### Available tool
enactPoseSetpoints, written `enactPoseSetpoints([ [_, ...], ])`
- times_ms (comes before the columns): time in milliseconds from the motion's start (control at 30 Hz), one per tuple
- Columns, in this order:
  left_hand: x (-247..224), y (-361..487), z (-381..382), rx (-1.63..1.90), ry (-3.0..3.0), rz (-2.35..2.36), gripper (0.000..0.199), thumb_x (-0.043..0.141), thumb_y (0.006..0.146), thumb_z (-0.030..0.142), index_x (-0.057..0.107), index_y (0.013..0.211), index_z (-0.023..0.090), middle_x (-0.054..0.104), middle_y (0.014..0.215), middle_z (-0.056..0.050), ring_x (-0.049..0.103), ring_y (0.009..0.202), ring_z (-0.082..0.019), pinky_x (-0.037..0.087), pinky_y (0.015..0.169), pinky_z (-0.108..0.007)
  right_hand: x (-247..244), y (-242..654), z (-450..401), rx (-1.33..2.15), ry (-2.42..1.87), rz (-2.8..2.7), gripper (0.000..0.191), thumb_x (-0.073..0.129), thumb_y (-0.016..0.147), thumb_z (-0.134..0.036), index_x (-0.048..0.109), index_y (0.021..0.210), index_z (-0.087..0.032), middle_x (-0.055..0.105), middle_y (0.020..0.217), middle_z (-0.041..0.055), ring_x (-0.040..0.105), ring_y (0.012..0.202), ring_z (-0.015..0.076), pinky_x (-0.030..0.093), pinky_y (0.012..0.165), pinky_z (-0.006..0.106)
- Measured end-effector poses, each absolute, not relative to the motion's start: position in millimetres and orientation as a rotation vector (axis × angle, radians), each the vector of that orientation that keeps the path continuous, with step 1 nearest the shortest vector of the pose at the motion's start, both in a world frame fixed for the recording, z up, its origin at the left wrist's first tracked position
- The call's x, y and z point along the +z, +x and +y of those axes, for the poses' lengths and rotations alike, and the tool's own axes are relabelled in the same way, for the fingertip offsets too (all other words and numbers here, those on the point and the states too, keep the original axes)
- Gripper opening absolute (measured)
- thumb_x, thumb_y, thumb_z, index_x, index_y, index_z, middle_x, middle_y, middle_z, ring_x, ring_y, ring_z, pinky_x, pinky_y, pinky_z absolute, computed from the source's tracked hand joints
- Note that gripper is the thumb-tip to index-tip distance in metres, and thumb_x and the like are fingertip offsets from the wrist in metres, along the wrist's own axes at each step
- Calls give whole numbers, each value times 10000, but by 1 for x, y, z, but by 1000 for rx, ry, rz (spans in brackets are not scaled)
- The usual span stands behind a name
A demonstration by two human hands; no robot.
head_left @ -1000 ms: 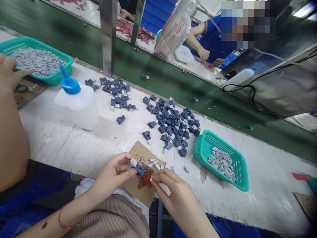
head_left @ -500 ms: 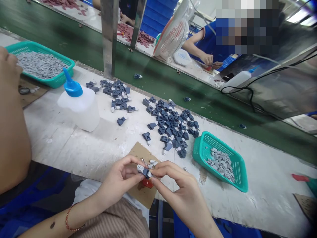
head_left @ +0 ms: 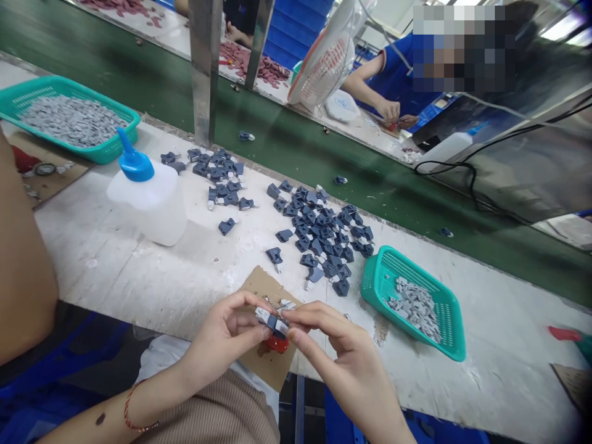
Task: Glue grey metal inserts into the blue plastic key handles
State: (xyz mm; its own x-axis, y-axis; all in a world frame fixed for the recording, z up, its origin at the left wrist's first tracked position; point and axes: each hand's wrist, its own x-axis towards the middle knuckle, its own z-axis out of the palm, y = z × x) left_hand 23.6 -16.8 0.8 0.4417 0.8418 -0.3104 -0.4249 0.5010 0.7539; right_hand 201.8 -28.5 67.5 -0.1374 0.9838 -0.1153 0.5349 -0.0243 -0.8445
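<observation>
Between my hands is a small dark-blue plastic part (head_left: pixel 272 322) with pale grey pieces at its ends. My left hand (head_left: pixel 234 325) pinches its left end with thumb and fingers. At the other end, the thumb and forefinger of my right hand (head_left: pixel 330 342) close on the pale grey piece (head_left: pixel 282 327). Just beneath the part, a red object (head_left: pixel 278 344) with a wet-looking surface sits on a brown cardboard sheet (head_left: pixel 261 285). A few small grey bits lie behind my fingertips, partly hidden.
Many dark-blue parts (head_left: pixel 319 231) lie heaped beyond my hands. A green basket (head_left: pixel 370 280) of grey pieces stands right, another (head_left: pixel 132 126) far left. A white bottle (head_left: pixel 155 209) with blue nozzle stands left. Beyond runs a green conveyor belt (head_left: pixel 296 148). A neighbour's arm (head_left: pixel 28 265) is at left.
My right fingertips have shifted slightly right, so more of the grey end piece and the red object shows. Parts on the green belt have moved left. The neighbour's hand at left has left the view.
</observation>
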Motion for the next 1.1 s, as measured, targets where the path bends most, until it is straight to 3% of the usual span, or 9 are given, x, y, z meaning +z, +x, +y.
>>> enactPoseSetpoints([
  [67, 5, 24, -14, 854, 617, 734, 170, 761, 776, 217, 627, 876, 184, 733, 955, -30, 690, 709, -130, 571, 727, -270, 64, 201, -27, 1057, -1589, -1622, 186, 588, 929, -357, 736, 1011, -280, 722, 928, 30, 673, 847, 177, 534, 733, 266],
  [233, 9, 27, -12, 822, 601, 713, 172, 750, 796, 218, 616, 897, 185, 721, 786, -5, 685, 673, -127, 558, 705, -252, 49, 186, -24, 1286, -1464, -1401, 325, 491, 958, -487, 681, 1095, -261, 697, 775, 0, 630, 616, 140, 523, 573, 243],
  [367, 8, 32, -11, 838, 587, 722, 214, 763, 790, 249, 582, 890, 193, 693, 725, 14, 668, 658, -122, 542, 674, -235, 41, 179, -23, 1365, -1444, -1328, 316, 510, 946, -488, 678, 1074, -253, 728, 909, 31, 687, 755, 180, 550, 596, 248],
  [500, 9, 36, -8, 860, 592, 750, 237, 781, 773, 259, 573, 862, 187, 687, 725, 16, 658, 643, -111, 538, 656, -225, 37, 180, -22, 1281, -1454, -1343, 313, 520, 941, -474, 689, 1072, -246, 726, 1011, 52, 680, 958, 220, 568, 753, 288],
  [733, 10, 43, 2, 855, 628, 744, 220, 796, 758, 243, 635, 885, 164, 694, 789, -4, 656, 609, -97, 543, 636, -215, 30, 183, -22, 1332, -1374, -1160, 335, 476, 960, -509, 675, 1072, -263, 709, 1077, 41, 657, 1053, 213, 538, 852, 283],
  [1000, 20, 57, 21, 841, 653, 722, 313, 832, 705, 261, 589, 874, 160, 677, 789, -2, 639, 604, -83, 537, 623, -206, 28, 194, -14, 1125, -1477, -1213, 363, 456, 970, -498, 602, 1235, -297, 660, 1168, 42, 633, 1016, 195, 524, 835, 262],
  [1100, 28, 67, 52, 805, 874, 769, 286, 832, 678, 234, 648, 872, 135, 705, 823, -39, 668, 605, -117, 550, 601, -232, 22, 204, -1, 1107, -1502, -1041, 461, 460, 938, -579, 578, 1261, -272, 665, 958, 42, 635, 859, 196, 531, 753, 285],
])
